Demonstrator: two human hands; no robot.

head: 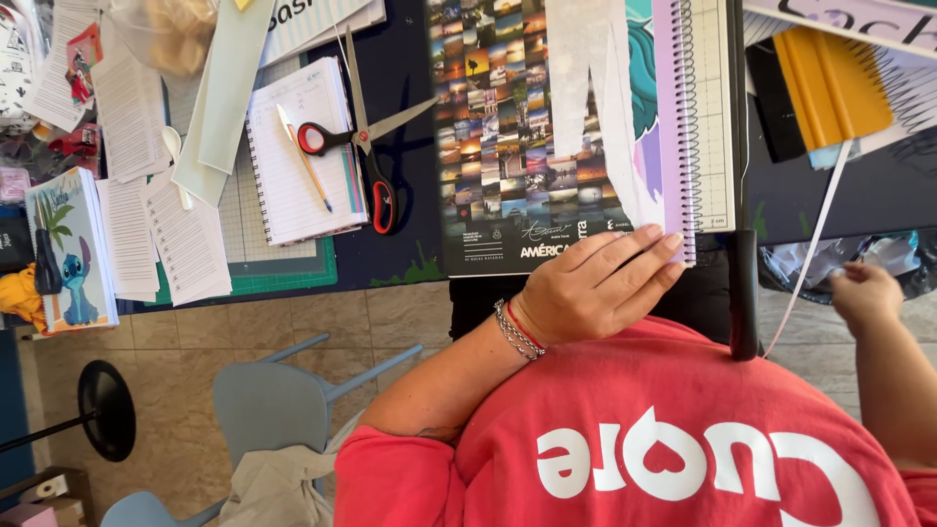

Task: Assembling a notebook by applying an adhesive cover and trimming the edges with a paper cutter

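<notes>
My left hand [595, 288] lies flat, fingers stretched, on the near edge of a lilac spiral-bound notebook [669, 117]. The notebook lies on a dark photo-collage poster [498, 137], with white paper pieces [586, 78] on top. The notebook's right side sits on a gridded paper trimmer [714, 107]. The trimmer's black blade arm [744, 283] reaches down to my red shirt. My right hand [864, 293] is curled just right of a thin white paper strip [820, 229] hanging off the table. Whether it grips the strip is unclear.
Red-handled scissors [366, 146] lie beside a lined spiral pad [298, 156] with a pencil [307, 161] on a green cutting mat [278, 273]. Printed slips [185, 239] and a cartoon booklet [68, 249] are at left. Yellow sheets [835, 83], a dark scrap bag [878, 256], a grey chair [278, 400].
</notes>
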